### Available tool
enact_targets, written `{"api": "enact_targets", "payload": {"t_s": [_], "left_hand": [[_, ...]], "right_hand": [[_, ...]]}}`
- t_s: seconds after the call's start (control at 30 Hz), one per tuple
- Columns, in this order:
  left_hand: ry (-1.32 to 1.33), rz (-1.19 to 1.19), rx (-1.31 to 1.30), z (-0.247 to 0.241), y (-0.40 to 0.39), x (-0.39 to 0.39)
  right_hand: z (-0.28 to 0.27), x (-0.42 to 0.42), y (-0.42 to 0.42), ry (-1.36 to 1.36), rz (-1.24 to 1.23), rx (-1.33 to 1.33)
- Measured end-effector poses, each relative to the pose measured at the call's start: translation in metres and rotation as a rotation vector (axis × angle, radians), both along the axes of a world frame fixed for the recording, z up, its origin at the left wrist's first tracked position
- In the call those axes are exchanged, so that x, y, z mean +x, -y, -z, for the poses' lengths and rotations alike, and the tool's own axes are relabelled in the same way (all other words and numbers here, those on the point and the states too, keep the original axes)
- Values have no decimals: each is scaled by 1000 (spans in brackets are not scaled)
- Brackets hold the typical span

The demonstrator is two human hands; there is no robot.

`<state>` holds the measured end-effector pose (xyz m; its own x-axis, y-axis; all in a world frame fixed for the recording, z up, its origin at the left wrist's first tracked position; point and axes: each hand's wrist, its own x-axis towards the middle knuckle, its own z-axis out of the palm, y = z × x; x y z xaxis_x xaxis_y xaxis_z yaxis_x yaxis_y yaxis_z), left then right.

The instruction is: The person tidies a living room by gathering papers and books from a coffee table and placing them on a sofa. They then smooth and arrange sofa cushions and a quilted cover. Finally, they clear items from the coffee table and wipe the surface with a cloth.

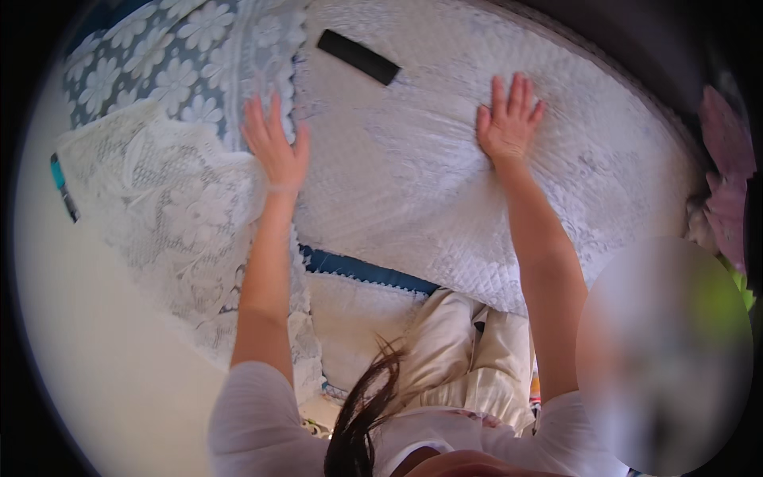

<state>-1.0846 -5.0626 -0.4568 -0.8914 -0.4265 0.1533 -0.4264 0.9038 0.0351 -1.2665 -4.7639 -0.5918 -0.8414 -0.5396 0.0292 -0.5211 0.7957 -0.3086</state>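
Observation:
A pale quilted cover (381,179) spreads out in front of me, with creases fanning out around my right hand (511,122). That hand is on the cover, its fingers spread and nothing held. My left hand (277,146) is near the cover's left edge, over lace-trimmed fabric, also with fingers apart and holding nothing; whether it touches the fabric I cannot tell. A white lace cloth (185,220) lies bunched beside my left forearm. Behind it is a blue-grey cloth with white flowers (173,77). A black rectangular object (358,56) rests on the quilted cover beyond my hands.
At the far left, a teal and black pen-like object (64,188) lies on a pale surface. A dark blue strip (369,268) shows between the quilted cover and a paler cushion-like piece (351,316). Pink fabric (727,179) is at the far right, near a blurred area.

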Motion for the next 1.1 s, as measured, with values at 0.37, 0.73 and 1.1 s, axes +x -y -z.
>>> {"api": "enact_targets", "payload": {"t_s": [0.37, 0.73, 1.1], "left_hand": [[290, 22, 296, 66, -244, 95], [640, 15, 354, 37, -219, 72], [99, 342, 467, 33, -361, -111]], "right_hand": [[-26, 5, 2, -83, 45, -110], [-148, 328, -314, 464, 58, -222], [-125, 248, -528, 71, 932, 153]]}}
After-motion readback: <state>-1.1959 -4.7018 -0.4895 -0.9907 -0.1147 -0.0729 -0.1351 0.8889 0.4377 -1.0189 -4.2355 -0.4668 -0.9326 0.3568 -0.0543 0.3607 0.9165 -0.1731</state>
